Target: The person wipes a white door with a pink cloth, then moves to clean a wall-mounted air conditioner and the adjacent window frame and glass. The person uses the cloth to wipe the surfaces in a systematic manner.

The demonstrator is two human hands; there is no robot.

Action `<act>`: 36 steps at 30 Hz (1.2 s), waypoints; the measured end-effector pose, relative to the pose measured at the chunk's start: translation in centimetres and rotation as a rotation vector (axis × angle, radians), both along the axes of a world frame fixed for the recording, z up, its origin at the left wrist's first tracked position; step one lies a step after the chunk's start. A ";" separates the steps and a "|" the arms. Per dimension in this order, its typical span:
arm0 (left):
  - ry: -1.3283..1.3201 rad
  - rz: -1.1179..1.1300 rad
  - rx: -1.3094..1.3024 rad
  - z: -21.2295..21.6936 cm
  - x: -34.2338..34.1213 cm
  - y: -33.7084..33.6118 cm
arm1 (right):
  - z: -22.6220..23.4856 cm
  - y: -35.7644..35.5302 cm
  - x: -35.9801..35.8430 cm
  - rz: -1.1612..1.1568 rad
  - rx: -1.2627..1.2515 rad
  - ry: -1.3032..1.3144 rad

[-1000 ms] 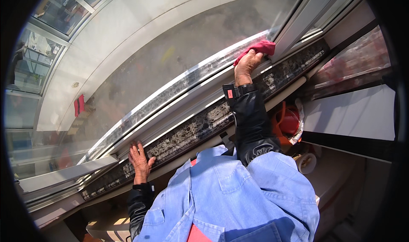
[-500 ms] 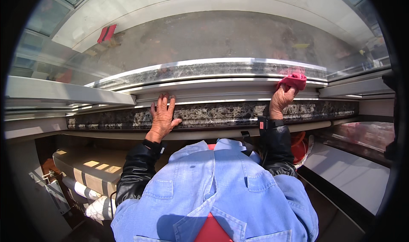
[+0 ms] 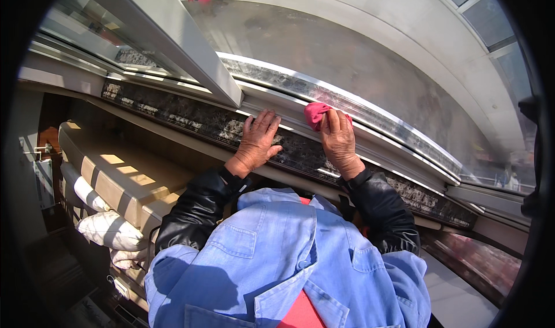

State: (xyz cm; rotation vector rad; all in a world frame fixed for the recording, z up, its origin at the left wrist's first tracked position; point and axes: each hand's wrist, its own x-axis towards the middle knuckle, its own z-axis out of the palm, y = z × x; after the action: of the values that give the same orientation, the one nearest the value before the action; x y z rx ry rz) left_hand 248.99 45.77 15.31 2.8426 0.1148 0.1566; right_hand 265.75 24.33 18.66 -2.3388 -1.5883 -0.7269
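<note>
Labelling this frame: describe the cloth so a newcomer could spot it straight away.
Find the dark speckled stone sill below the window. Both hands rest on it; the cloth sits just beyond the right hand, on the metal window track. It is the only pink-red, crumpled soft thing among hard grey and dark surfaces.

Interior of a home, probably a living room: a dark marble windowsill (image 3: 191,117) runs beneath a wide window with metal frame tracks (image 3: 370,117); a beige cushioned sofa (image 3: 115,180) stands below its left end.

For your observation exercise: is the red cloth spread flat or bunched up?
Bunched: the red cloth shows as a crumpled wad under the right hand.
</note>
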 end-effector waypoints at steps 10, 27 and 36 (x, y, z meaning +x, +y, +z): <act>-0.298 0.350 -0.153 3.1 -6.1 7.2 | -0.5 18.9 -3.2 0.250 -0.015 -0.034; -0.396 0.457 -0.544 7.9 -2.8 7.4 | 2.3 11.5 -4.1 0.472 0.018 0.647; -0.232 0.537 -0.203 2.6 -6.8 9.0 | 3.3 11.5 -5.0 0.628 -0.039 0.769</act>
State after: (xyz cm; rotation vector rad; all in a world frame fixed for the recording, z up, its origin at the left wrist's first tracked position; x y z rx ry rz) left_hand 242.17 54.76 17.88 2.5033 0.7921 0.5475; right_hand 260.77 35.81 21.93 -1.6283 -1.7527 0.3086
